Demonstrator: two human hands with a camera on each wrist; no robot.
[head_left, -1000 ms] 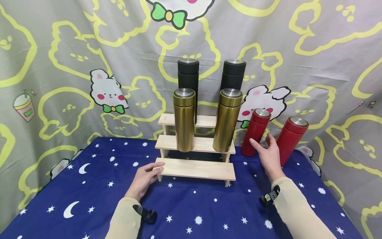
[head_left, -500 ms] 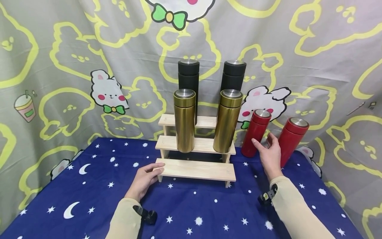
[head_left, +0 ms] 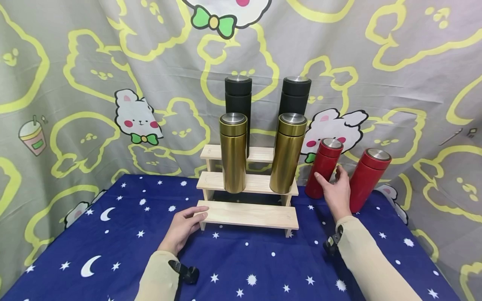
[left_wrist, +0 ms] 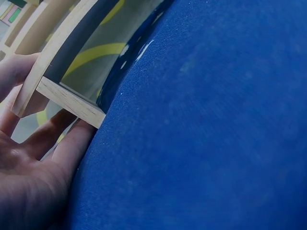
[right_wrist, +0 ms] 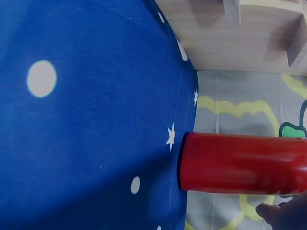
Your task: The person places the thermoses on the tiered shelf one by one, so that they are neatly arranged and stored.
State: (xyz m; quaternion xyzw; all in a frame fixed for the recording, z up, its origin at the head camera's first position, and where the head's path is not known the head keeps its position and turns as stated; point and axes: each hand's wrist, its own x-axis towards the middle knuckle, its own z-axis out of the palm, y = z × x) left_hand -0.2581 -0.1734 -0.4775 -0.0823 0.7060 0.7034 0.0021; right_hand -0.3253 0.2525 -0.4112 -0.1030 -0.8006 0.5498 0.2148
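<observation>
Right hand (head_left: 336, 193) – fingers spread, thumb touching the near red flask (head_left: 323, 168), not yet closed round it | flask upright on the blue starry cloth (head_left: 113, 234), just right of the wooden stepped rack (head_left: 249, 214) | second red flask (head_left: 368, 179) beside it | left hand (head_left: 183, 227) – relaxed fingers resting on the rack's bottom-step end.

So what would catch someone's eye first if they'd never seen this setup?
Likely the wooden stepped shelf mid-table, with two gold flasks on its middle step and two black flasks on top. Next, the right hand at the nearer of two red flasks on the starry blue cloth, while the left hand rests against the lowest step.
</observation>
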